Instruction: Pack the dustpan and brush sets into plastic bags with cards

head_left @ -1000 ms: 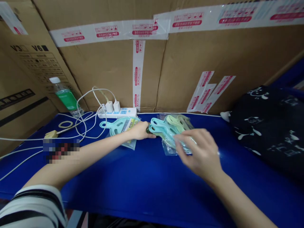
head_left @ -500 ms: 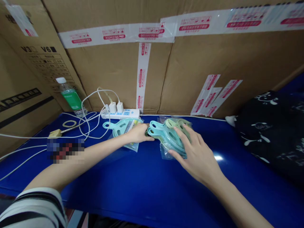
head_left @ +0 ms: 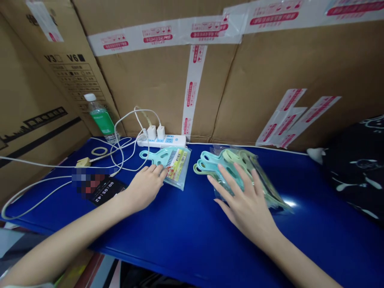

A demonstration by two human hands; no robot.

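The left hand (head_left: 146, 187) is laid palm down on the glossy blue tabletop (head_left: 186, 232), fingers extended and loosely spread, with nothing grasped; its fingertips (head_left: 163, 172) are in contact with the near edge of a single teal plastic scoop sealed in a clear bag with a printed label (head_left: 171, 160). This bagged scoop is positioned just ahead of the left hand, its round-holed handle pointed to the left. The right hand (head_left: 244, 202) is pressed flat, open and ungripped, on the near part of a stack of teal and pale green plastic scoops in clear bags (head_left: 237, 170). The stack is located under and ahead of the right hand's fingers, its handles fanned out to the left, and it extends to the right past the hand. The 2 bagged items are separated by a strip of bare tabletop. Behind the single scoop, a white power strip with 2 white plugs (head_left: 162, 138) is set against the taped brown cardboard boxes (head_left: 156, 84). A clear water bottle with a green label (head_left: 102, 120) is placed to the left, beside white cables (head_left: 120, 156). A black patterned fabric bag (head_left: 357, 172) is seen at the right edge.
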